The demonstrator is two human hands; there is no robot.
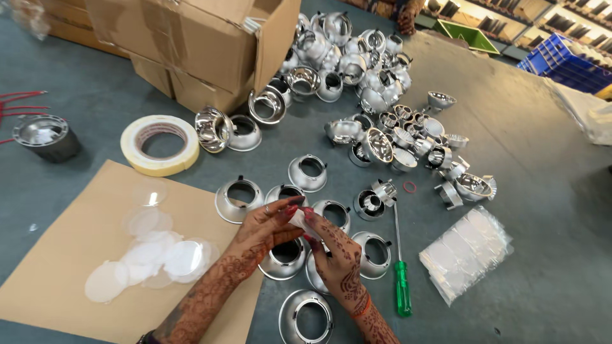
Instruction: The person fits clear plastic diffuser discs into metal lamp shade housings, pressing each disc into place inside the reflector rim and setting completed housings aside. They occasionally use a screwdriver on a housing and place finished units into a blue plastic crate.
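Note:
Both my hands meet near the bottom middle of the table, pinching one small clear round disc [299, 220] between them. My left hand [271, 223] grips it from the left and my right hand [331, 251] from the right and below. Under my hands stand several shiny silver reflector cups [284, 258] with their narrow ends up. On my left, a brown cardboard sheet [76, 255] carries several more clear and frosted discs [150, 251].
A green-handled screwdriver [401, 280] lies right of my hands, beside a clear bag of discs [465, 251]. A tape roll [160, 144], an open cardboard box [191, 44] and a heap of chrome reflectors [357, 57] sit farther back. Blue crate [564, 60] at far right.

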